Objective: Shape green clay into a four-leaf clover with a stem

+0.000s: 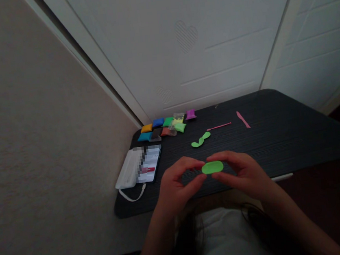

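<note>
Between my two hands, above the near part of the table, is a flattened oval piece of light green modelling clay (212, 167). My left hand (180, 181) pinches its left end between thumb and fingers. On the opposite end, the thumb and fingers of my right hand (239, 170) close on the clay too. Farther back on the table lies a wavy strip of green clay pieces (201, 140), made of joined leaf-like lobes. A thin pink stick tool (219, 126) and a pink plastic knife (243, 119) rest beyond it to the right.
Several coloured clay packets, including an orange one (147, 128) and a purple one (190, 114), sit at the back left. A phone (154, 162) lies beside a white power bank (128, 171) with a cable (135, 199). The dark table (294, 138) meets a white panelled door (222, 23).
</note>
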Tool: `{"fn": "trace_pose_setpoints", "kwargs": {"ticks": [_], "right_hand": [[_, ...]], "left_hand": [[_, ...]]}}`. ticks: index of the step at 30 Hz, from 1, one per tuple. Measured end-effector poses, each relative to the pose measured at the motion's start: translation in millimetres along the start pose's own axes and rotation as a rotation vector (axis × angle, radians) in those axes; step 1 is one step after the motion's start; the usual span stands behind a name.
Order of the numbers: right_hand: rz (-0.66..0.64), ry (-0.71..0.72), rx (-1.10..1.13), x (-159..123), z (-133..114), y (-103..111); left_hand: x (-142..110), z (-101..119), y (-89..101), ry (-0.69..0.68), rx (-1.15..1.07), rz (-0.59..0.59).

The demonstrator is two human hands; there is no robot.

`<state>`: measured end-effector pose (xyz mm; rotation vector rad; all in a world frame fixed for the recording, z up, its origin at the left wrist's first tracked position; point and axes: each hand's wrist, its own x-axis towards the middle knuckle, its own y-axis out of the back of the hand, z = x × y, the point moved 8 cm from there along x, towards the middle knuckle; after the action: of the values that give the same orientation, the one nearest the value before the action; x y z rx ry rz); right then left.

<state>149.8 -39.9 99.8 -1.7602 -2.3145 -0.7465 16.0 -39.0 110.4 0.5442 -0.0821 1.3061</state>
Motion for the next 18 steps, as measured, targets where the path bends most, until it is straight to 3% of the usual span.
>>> {"fn": "trace_pose_setpoints", "kwargs": {"ticks": [10, 18], "right_hand": [[0.014, -0.017, 0.009, -0.4, 2.9, 0.5], [-0.001, -0.01, 0.012, -0.9, 2.2, -0.7]], "left_hand": [[-1.2, 8.8, 3.9, -0.122, 0.096, 0.031], [-1.1, 1.0, 4.4, -0.051, 0.009, 0.041]]}}
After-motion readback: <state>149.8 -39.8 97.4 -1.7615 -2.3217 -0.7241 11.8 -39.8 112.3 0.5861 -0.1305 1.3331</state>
